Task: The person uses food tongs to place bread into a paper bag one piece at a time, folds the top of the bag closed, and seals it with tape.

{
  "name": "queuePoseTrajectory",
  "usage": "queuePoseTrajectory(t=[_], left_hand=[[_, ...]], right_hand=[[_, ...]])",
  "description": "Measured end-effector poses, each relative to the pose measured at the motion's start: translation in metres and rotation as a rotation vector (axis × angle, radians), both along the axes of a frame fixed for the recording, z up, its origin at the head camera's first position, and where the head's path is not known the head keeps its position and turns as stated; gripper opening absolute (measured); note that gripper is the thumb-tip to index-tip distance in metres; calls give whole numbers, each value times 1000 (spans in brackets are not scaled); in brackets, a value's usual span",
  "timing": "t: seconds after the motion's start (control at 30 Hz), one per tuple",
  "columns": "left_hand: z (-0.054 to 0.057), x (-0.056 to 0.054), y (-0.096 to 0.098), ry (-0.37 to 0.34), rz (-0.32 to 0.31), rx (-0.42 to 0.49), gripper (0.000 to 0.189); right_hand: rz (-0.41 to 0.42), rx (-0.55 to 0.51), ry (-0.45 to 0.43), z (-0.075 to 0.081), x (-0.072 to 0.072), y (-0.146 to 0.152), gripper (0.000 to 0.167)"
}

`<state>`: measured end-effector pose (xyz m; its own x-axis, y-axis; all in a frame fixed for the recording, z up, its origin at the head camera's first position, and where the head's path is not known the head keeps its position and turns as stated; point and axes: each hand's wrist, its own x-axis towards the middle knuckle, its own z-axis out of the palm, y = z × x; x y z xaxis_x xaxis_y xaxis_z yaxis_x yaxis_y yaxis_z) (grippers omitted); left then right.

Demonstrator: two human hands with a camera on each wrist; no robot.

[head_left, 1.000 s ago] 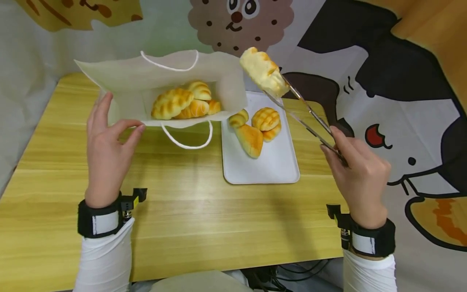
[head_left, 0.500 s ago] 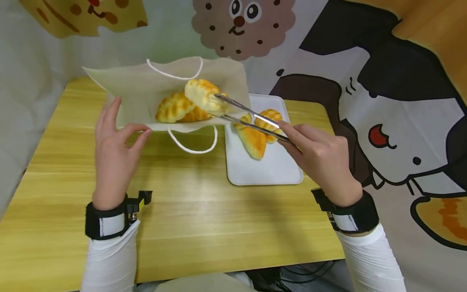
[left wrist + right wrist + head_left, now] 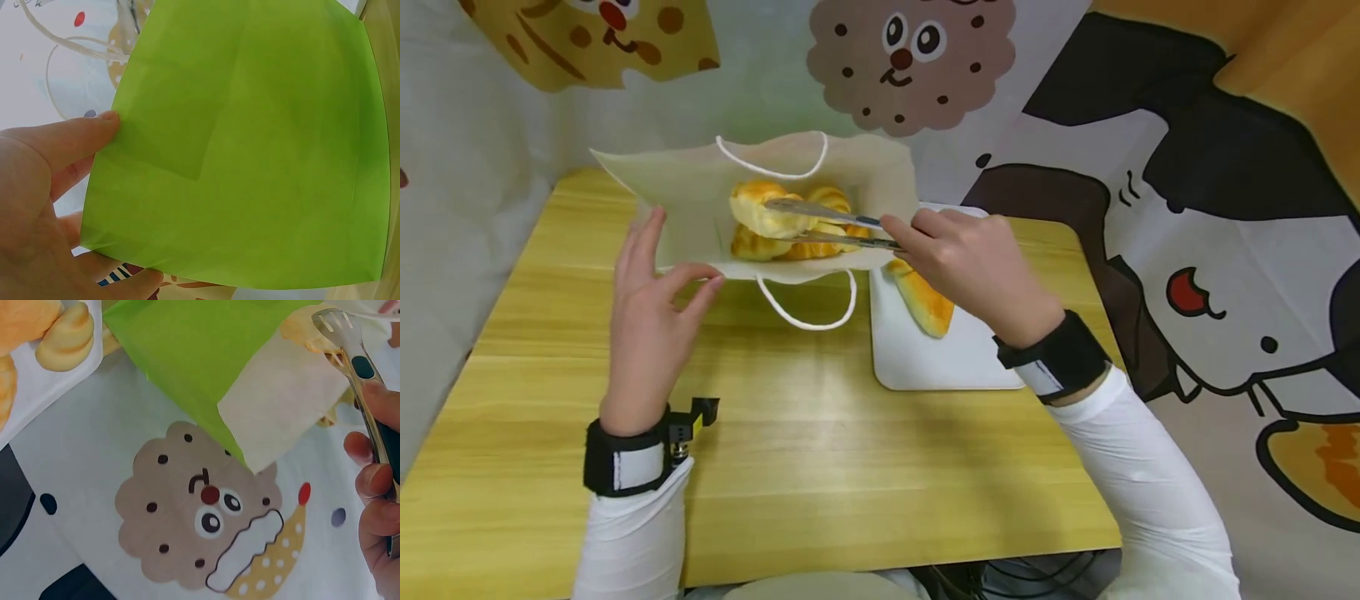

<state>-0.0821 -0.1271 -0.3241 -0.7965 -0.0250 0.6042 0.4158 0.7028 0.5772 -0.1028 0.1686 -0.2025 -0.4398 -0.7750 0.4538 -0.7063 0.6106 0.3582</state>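
My left hand [image 3: 651, 337] pinches the front rim of a paper bag [image 3: 688, 208] between thumb and index finger, its other fingers raised along the bag's side. The bag's mouth faces me; its outside shows green in the left wrist view. My right hand [image 3: 966, 271] grips metal tongs [image 3: 835, 213] with dark grips, which reach into the bag. A pale, golden-topped bread roll [image 3: 748, 208] sits between the tong tips, over other breads [image 3: 827, 198] inside. In the right wrist view, the slotted tong head [image 3: 340, 328] overlaps the roll.
A white tray [image 3: 947, 367] stands right of the bag, partly under my right forearm, with a cone-shaped bread [image 3: 928, 304] on it. White rope handles [image 3: 812, 325] hang from the bag's rim. A cartoon-printed cloth [image 3: 917, 92] rises behind the wooden table [image 3: 790, 483].
My right hand has swung left with the tongs, carrying the roll from above the tray into the bag. My left hand still pinches the rim.
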Motion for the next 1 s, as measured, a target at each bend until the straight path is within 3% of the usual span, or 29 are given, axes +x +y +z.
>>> queuePoseTrajectory(t=[0.2,0.4,0.73,1.0], left_hand=[[-2,0,-1,12,0,-11,14],[-1,-1,0,20,-1,-9,13],[1,-3,1,31,-5,-5,12],[2,-1,-2,10,4,-8,13]], right_hand=[[19,11,-3,-13,-23,-12,17],[17,45,-36,-27,-45,-22,24],[6,64,-41,-33,-53,-39,21],[43,34,-114,-34,-53,-47,19]])
